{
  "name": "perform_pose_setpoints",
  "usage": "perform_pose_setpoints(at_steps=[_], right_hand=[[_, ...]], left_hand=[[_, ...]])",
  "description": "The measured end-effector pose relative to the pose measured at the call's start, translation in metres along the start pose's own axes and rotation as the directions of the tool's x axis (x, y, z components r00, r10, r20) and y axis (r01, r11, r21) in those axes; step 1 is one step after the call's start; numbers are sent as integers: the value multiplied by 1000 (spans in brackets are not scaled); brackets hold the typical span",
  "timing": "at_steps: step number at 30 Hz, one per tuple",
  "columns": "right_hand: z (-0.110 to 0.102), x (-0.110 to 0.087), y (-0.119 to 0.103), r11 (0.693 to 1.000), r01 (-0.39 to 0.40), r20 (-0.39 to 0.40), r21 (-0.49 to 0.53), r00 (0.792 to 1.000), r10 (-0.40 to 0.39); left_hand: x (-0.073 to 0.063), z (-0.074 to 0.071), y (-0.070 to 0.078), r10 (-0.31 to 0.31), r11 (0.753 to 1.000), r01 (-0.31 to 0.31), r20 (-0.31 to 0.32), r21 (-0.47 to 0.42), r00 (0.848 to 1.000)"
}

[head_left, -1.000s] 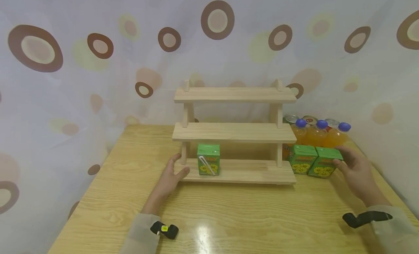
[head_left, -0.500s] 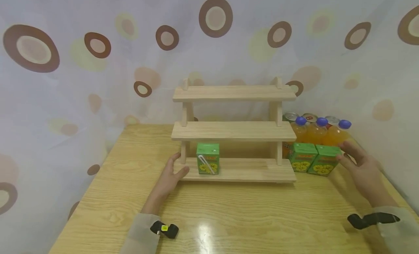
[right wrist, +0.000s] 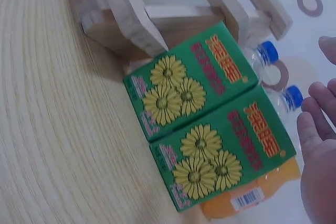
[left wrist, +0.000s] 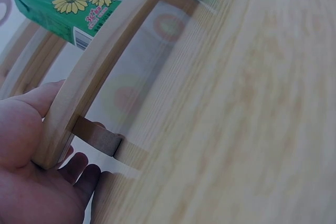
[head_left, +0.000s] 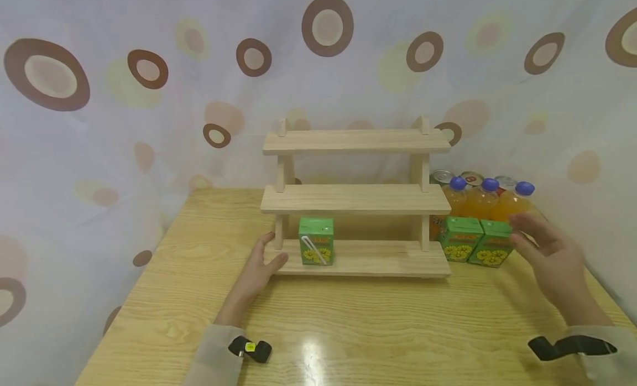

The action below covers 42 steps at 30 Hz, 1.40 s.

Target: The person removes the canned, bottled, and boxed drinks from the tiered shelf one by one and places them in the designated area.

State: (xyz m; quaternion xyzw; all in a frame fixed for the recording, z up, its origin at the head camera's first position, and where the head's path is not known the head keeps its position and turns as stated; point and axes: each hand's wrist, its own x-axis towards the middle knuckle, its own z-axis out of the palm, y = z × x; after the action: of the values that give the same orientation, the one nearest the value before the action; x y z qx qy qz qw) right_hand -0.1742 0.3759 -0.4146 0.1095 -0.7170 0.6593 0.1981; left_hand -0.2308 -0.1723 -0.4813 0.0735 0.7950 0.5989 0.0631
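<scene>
A three-tier wooden display shelf [head_left: 355, 199] stands on the table. My left hand [head_left: 259, 270] grips the left end of its lowest board, thumb on top and fingers under the edge, as the left wrist view [left wrist: 31, 156] shows. On that board stands a green drink carton [head_left: 317, 242] with a white straw on its front. Two more green cartons with yellow flowers, a left one [head_left: 460, 239] and a right one [head_left: 491, 244], stand side by side on the table. Beside the right one, my right hand [head_left: 554, 259] holds nothing, fingers loosely bent and apart from it in the right wrist view.
Behind the two cartons is a row of orange drink bottles [head_left: 481, 202] with blue caps. Several cans [head_left: 471, 178] stand behind those bottles. A patterned curtain [head_left: 199, 98] closes off the back and both sides of the wooden table [head_left: 348, 325].
My right hand has let go of the right carton and drawn back to the right. The left hand stays on the shelf, and the view has shifted slightly.
</scene>
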Motion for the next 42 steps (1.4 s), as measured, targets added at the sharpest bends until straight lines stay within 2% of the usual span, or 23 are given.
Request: perform_pose_setpoints(at_steps=[7, 15, 19, 22, 25, 27, 29, 34, 37, 42], right_hand=[[26, -1, -2, 999, 43, 106, 14, 993, -44], [65, -1, -9, 985, 71, 188, -157, 981, -40], [84, -1, -11, 984, 68, 228, -167, 973, -28], [99, -1, -11, 988, 61, 262, -140, 965, -22], [114, 0, -10, 991, 61, 290, -122, 957, -23], [124, 0, -9, 994, 59, 310, -89, 950, -29], [134, 1, -9, 997, 65, 332, -49, 942, -45], [159, 4, -7, 997, 66, 373, 45, 925, -78], [172, 5, -6, 996, 68, 381, 56, 921, -84], [191, 7, -4, 998, 58, 384, 15, 921, -60]], left_hand=[[1, 0, -4, -4, 1000, 5, -7, 15, 1000], [1, 1, -5, -2, 1000, 2, -10, 13, 1000], [1, 0, -4, 1, 1000, -1, -8, 2, 1000], [-4, -1, 9, -15, 1000, 15, 8, -7, 1000], [-4, -1, 9, -23, 1000, 23, 10, -4, 1000], [-3, 0, 8, -19, 1000, 19, 4, 2, 1000], [1, 0, -3, -5, 1000, 5, -8, 6, 1000], [2, 1, -4, -5, 1000, 5, -13, 11, 1000], [2, 1, -4, -11, 1000, 11, -14, 10, 1000], [2, 1, -4, -13, 1000, 13, -11, 6, 1000]])
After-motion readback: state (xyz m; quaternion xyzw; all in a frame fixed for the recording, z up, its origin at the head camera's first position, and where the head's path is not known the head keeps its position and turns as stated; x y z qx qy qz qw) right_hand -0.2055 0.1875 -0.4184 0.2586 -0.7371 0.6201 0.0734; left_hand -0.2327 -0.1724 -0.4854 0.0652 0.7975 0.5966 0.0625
